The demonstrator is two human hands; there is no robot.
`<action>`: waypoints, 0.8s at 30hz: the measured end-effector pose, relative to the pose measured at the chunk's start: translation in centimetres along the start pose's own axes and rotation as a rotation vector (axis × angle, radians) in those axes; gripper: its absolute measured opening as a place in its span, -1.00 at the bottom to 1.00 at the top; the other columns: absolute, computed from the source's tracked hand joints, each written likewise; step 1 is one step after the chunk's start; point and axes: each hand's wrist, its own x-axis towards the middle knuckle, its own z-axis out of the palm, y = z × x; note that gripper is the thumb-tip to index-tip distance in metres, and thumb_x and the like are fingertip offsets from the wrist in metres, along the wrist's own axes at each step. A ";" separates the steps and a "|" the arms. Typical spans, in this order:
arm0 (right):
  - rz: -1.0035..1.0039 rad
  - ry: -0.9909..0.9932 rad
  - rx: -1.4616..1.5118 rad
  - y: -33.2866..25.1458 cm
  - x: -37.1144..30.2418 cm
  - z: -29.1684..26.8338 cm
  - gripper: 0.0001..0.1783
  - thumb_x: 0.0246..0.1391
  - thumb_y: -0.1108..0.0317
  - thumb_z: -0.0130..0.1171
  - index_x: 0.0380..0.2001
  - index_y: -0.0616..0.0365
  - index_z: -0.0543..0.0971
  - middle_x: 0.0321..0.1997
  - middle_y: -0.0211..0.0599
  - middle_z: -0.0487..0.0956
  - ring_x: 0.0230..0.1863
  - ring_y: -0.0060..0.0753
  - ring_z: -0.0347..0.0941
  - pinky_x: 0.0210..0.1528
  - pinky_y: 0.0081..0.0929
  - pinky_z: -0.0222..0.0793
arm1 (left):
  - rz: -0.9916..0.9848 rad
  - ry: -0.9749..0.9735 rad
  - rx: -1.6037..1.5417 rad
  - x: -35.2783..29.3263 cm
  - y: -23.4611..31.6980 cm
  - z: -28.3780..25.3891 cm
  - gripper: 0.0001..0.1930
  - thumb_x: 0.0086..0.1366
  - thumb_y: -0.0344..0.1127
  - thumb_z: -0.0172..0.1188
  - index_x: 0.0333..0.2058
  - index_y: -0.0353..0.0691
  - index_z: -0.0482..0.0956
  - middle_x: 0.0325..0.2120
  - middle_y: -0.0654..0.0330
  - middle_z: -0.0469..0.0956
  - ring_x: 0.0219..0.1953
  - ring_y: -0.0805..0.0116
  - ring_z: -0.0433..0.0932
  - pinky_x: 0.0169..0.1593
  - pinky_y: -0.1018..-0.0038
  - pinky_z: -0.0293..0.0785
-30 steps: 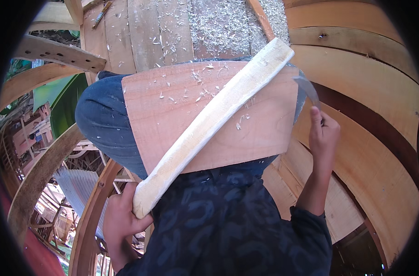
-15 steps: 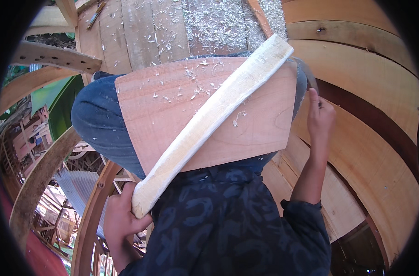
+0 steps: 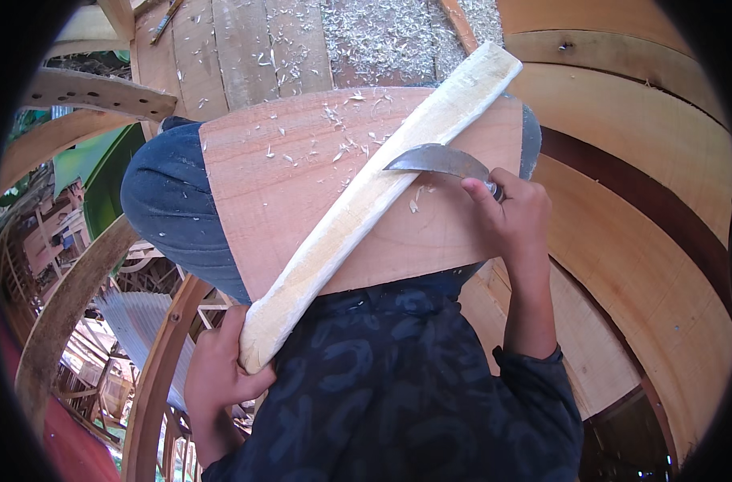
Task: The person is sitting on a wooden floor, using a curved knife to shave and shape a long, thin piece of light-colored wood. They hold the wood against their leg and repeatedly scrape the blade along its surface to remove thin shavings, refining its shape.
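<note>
L hand (image 3: 221,365) grips pale stick (image 3: 366,205) low end, R hand (image 3: 511,217) blade (image 3: 434,159) mid-stick

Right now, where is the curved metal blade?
In the head view, right of centre: the curved blade is gripped by the right hand, its edge against the pale wooden stick lying across the board.

- A broad reddish board (image 3: 302,201) is carried flat on the lap, over a blue-trousered knee (image 3: 165,201).
- A long pale stick (image 3: 366,201) is laid slantwise across the board, touching it, from the upper right to the lower left.
- Pale shavings (image 3: 334,136) are scattered on the board, mostly near its upper edge.
- A plank floor (image 3: 245,48) is seen beyond the board, and more shavings are strewn on it.
</note>
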 end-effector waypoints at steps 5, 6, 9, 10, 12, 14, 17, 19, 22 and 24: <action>-0.035 0.073 -0.032 0.5 -0.1 0.2 -0.35 -0.03 -0.27 0.20 -0.68 0.20 0.55 -0.81 -0.18 0.39 -0.71 -0.11 0.40 -0.63 -0.30 0.25 | 0.016 -0.009 -0.005 0.0 0.0 0.1 -0.43 -0.19 -0.18 0.26 -0.14 -0.30 0.41 -0.60 -0.10 0.52 -0.47 -0.12 0.59 -0.38 0.24 0.49; -0.055 0.095 -0.035 0.8 -0.2 0.4 -0.34 -0.01 -0.27 0.19 -0.67 0.22 0.55 -0.81 -0.17 0.38 -0.73 -0.14 0.37 -0.63 -0.31 0.24 | 0.011 -0.015 0.000 0.0 0.1 -0.1 -0.44 -0.20 -0.20 0.26 -0.15 -0.30 0.41 -0.60 -0.10 0.52 -0.47 -0.12 0.59 -0.38 0.24 0.49; 0.242 0.174 0.142 3.6 0.6 0.6 -0.30 0.09 -0.24 0.11 -0.66 0.29 0.52 -0.81 -0.16 0.33 -0.76 -0.27 0.22 -0.63 -0.34 0.16 | -0.012 -0.033 0.005 -0.3 -0.3 -0.6 -0.47 -0.22 -0.25 0.24 -0.18 -0.30 0.42 -0.60 -0.09 0.52 -0.47 -0.12 0.59 -0.38 0.24 0.49; 0.340 0.195 0.106 6.6 1.4 -0.9 -0.30 0.12 -0.22 0.09 -0.66 0.32 0.50 -0.81 -0.16 0.31 -0.74 -0.31 0.16 -0.62 -0.34 0.14 | -0.029 -0.032 -0.003 -1.1 -1.3 -1.0 -0.48 -0.22 -0.27 0.23 -0.19 -0.30 0.42 -0.60 -0.09 0.52 -0.48 -0.11 0.60 -0.38 0.24 0.49; 0.376 0.236 0.110 8.8 1.8 -2.6 -0.30 0.15 -0.20 0.07 -0.66 0.34 0.47 -0.81 -0.15 0.28 -0.73 -0.33 0.11 -0.62 -0.34 0.12 | -0.060 -0.030 -0.078 -1.9 -2.0 -1.2 -0.52 -0.24 -0.34 0.19 -0.22 -0.30 0.43 -0.60 -0.07 0.53 -0.48 -0.10 0.60 -0.39 0.27 0.49; 0.247 0.226 0.195 6.2 0.2 -3.3 -0.30 0.15 -0.20 0.08 -0.67 0.32 0.46 -0.82 -0.16 0.28 -0.74 -0.32 0.13 -0.62 -0.34 0.12 | -0.082 -0.027 -0.020 -1.8 -1.6 -1.2 -0.53 -0.24 -0.35 0.19 -0.22 -0.29 0.44 -0.59 -0.06 0.55 -0.47 -0.09 0.61 -0.38 0.29 0.50; 0.058 0.059 0.110 0.2 -1.0 -1.9 -0.33 0.08 -0.23 0.13 -0.69 0.24 0.50 -0.80 -0.12 0.36 -0.72 -0.13 0.34 -0.62 -0.30 0.23 | -0.061 -0.049 0.024 -0.6 -0.9 -1.4 -0.53 -0.22 -0.35 0.21 -0.22 -0.29 0.44 -0.57 -0.06 0.56 -0.45 -0.06 0.63 -0.37 0.31 0.51; -0.043 -0.001 0.000 -1.1 -1.3 -1.2 -0.35 0.04 -0.24 0.15 -0.69 0.20 0.53 -0.77 -0.09 0.41 -0.66 -0.02 0.44 -0.60 -0.27 0.29 | -0.066 -0.050 0.004 -0.5 -0.7 -1.3 -0.54 -0.21 -0.34 0.22 -0.21 -0.29 0.44 -0.56 -0.07 0.57 -0.44 -0.05 0.63 -0.36 0.31 0.51; -0.041 -0.024 -0.085 -0.5 -0.5 -0.7 -0.34 0.04 -0.26 0.13 -0.68 0.19 0.54 -0.73 -0.02 0.44 -0.58 0.05 0.49 -0.56 -0.22 0.35 | -0.038 -0.012 0.005 -0.8 -0.3 -0.9 -0.54 -0.21 -0.34 0.22 -0.21 -0.28 0.44 -0.55 -0.07 0.57 -0.43 -0.04 0.63 -0.34 0.34 0.51; 0.132 0.094 -0.074 1.0 0.1 -0.4 -0.29 0.08 -0.28 0.08 -0.69 0.25 0.51 -0.77 -0.04 0.40 -0.66 -0.06 0.43 -0.58 -0.26 0.29 | -0.050 -0.020 -0.014 -0.9 -0.9 -0.9 -0.53 -0.21 -0.34 0.22 -0.21 -0.28 0.44 -0.55 -0.05 0.57 -0.43 -0.03 0.64 -0.33 0.36 0.51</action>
